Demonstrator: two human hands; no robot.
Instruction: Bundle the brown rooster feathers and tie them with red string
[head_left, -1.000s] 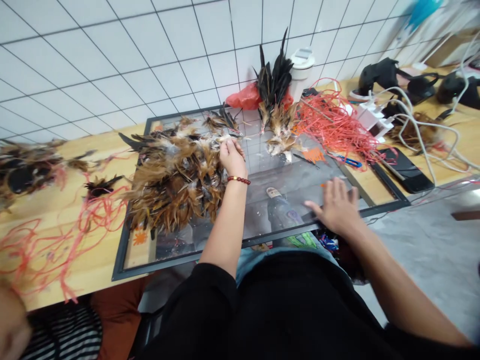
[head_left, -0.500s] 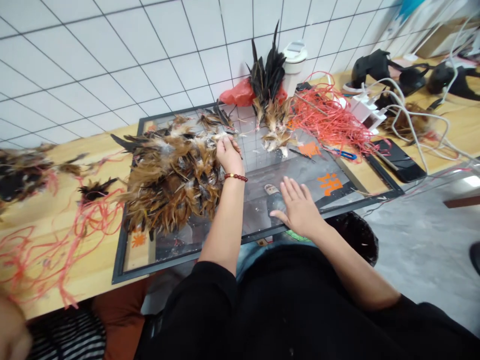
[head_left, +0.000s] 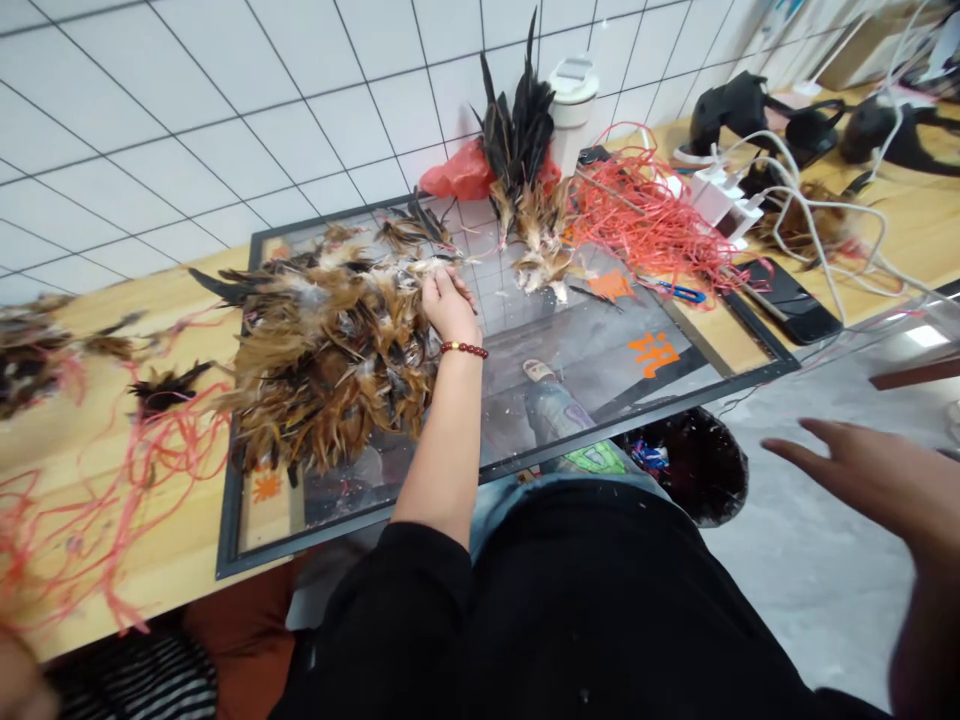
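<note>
My left hand point(head_left: 450, 306), with a beaded bracelet at the wrist, is at the right edge of a large heap of brown feathers point(head_left: 337, 350). Its fingers are curled together; what they close on is hidden among pale quill ends. The heap lies on a dark-framed glass panel point(head_left: 517, 385). Off to the right, over the floor beyond the panel, my right hand point(head_left: 862, 475) is held out open, fingers apart and nothing in it. Small feather tufts point(head_left: 544, 265) and long black feathers point(head_left: 517, 130) are farther back on the panel.
Red plastic string point(head_left: 652, 215) is piled at the back right, near a blue cutter point(head_left: 679, 292) and a phone point(head_left: 791, 300). White cables and chargers point(head_left: 724, 205) lie beyond. Below the table's edge stands a black-lined bin point(head_left: 697, 465). A person's striped clothing point(head_left: 142, 675) shows at lower left.
My right hand has left the panel's front edge and swung right, out over the floor. My left hand stays at the feather heap. The view has shifted slightly.
</note>
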